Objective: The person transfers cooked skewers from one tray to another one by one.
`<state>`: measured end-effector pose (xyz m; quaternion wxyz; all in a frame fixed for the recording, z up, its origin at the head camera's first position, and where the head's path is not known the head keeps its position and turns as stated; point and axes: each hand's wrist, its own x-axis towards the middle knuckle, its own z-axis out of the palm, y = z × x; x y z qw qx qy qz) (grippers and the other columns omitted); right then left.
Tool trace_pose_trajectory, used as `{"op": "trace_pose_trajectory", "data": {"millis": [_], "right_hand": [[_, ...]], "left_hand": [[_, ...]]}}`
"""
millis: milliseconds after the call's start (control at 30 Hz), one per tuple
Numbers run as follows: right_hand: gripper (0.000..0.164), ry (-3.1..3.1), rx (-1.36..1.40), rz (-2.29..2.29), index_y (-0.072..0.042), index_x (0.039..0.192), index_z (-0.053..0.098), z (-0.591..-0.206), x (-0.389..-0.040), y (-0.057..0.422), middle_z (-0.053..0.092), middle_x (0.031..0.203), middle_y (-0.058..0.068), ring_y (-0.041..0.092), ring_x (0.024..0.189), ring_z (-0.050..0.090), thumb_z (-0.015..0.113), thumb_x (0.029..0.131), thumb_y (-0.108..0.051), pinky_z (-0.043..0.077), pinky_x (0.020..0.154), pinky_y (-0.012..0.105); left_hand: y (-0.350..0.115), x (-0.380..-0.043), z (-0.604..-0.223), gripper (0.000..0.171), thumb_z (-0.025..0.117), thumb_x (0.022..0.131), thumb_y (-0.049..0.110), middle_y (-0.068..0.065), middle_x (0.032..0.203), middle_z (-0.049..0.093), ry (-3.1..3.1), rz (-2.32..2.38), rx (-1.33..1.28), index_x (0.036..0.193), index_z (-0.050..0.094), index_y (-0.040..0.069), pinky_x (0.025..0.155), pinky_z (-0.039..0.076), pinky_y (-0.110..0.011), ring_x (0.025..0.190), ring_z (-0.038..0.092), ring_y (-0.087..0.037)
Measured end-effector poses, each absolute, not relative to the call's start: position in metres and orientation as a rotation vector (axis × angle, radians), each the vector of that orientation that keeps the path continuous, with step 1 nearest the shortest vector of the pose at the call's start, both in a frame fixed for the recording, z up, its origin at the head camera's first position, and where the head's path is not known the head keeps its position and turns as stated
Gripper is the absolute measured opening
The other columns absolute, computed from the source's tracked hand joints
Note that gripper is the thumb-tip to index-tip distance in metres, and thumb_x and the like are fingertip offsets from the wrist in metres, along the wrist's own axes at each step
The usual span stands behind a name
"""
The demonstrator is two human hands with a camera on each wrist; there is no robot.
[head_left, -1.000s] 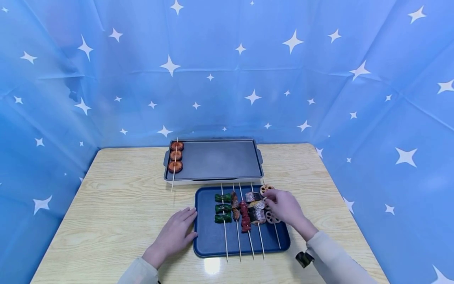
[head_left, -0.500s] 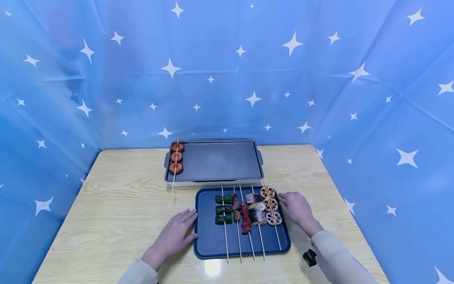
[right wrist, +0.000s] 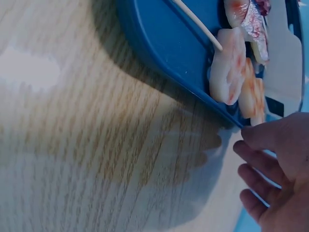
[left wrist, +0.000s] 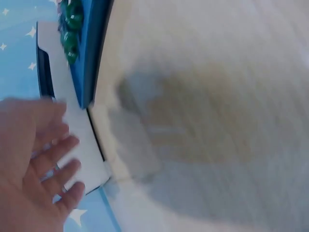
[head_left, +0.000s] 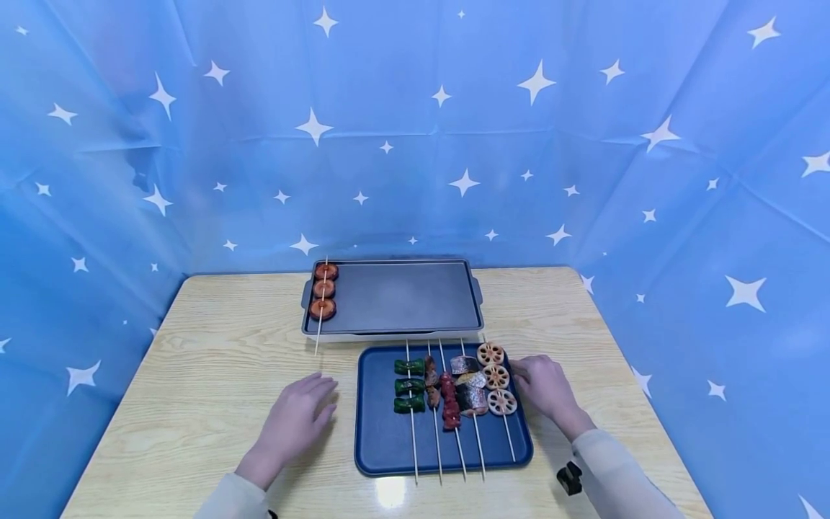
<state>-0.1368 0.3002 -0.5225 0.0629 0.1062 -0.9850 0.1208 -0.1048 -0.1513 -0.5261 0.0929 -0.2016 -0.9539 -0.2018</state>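
Observation:
A dark blue tray lies at the front, holding several skewers side by side. The lotus root skewer is at its right end, then the fish skewer, a red meat skewer, a browned meat skewer and a green pepper skewer. My right hand touches the tray's right rim beside the lotus root, thumb tip at the edge and fingers loosely bent in the right wrist view. To the tray's left, my left hand hovers apart from it, fingers spread and holding nothing.
Behind the tray stands a grey griddle in a white base. A skewer of three mushroom slices lies along its left side, its stick jutting past the front edge. Light wood table; star-printed blue curtain around it.
My right hand has left the lotus root skewer and come to the tray's right rim. My left hand has drawn away leftward from the left rim. The skewers stay put.

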Motion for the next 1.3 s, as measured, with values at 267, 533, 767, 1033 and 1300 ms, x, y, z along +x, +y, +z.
{"op": "trace_pose_trajectory", "data": {"millis": [267, 533, 767, 1033, 1300], "right_hand": [[0.027, -2.954, 0.329, 0.363, -0.007, 0.108, 0.075, -0.526, -0.136, 0.303, 0.075, 0.099, 0.012, 0.033, 0.092, 0.067, 0.074, 0.082, -0.007, 0.054, 0.082, 0.052], [0.027, -2.938, 0.359, 0.312, -0.008, 0.107, 0.075, -0.528, -0.135, 0.305, 0.075, 0.097, 0.011, 0.035, 0.095, 0.067, 0.076, 0.081, -0.008, 0.053, 0.085, 0.056], [0.029, -2.944, 0.358, 0.289, -0.009, 0.11, 0.075, -0.53, -0.134, 0.306, 0.074, 0.101, 0.01, 0.039, 0.105, 0.062, 0.077, 0.082, -0.011, 0.049, 0.089, 0.061], [0.029, -2.96, 0.349, 0.278, -0.011, 0.111, 0.074, -0.533, -0.135, 0.308, 0.074, 0.101, 0.011, 0.036, 0.098, 0.063, 0.076, 0.083, -0.013, 0.05, 0.085, 0.057], [0.029, -2.97, 0.349, 0.27, -0.012, 0.112, 0.074, -0.534, -0.136, 0.309, 0.074, 0.102, 0.01, 0.037, 0.1, 0.063, 0.076, 0.082, -0.013, 0.049, 0.086, 0.058]], "left_hand": [[-0.169, -0.121, -0.5, 0.025, 0.059, 0.093, 0.014, -0.015, 0.096, 0.075, -2.84, -0.763, -0.169, 0.113, 0.071, 0.006, 0.051, 0.051, -0.038, 0.059, 0.063, -0.023], [-0.172, -0.141, -0.482, 0.038, 0.05, 0.102, 0.029, -0.015, 0.111, 0.073, -2.897, -1.19, -0.023, 0.124, 0.065, 0.002, 0.09, 0.055, -0.049, 0.103, 0.069, -0.03], [-0.165, -0.155, -0.478, 0.039, 0.046, 0.103, 0.027, -0.018, 0.113, 0.071, -2.887, -1.619, 0.137, 0.122, 0.064, -0.002, 0.085, 0.059, -0.038, 0.103, 0.069, -0.028], [-0.16, -0.166, -0.479, 0.047, 0.043, 0.104, 0.024, -0.022, 0.121, 0.066, -2.819, -1.949, 0.285, 0.137, 0.048, -0.009, 0.09, 0.059, -0.037, 0.108, 0.067, -0.031], [-0.158, -0.175, -0.483, 0.047, 0.043, 0.105, 0.023, -0.022, 0.125, 0.065, -2.75, -2.114, 0.353, 0.139, 0.046, -0.009, 0.095, 0.057, -0.04, 0.101, 0.07, -0.02]]}}
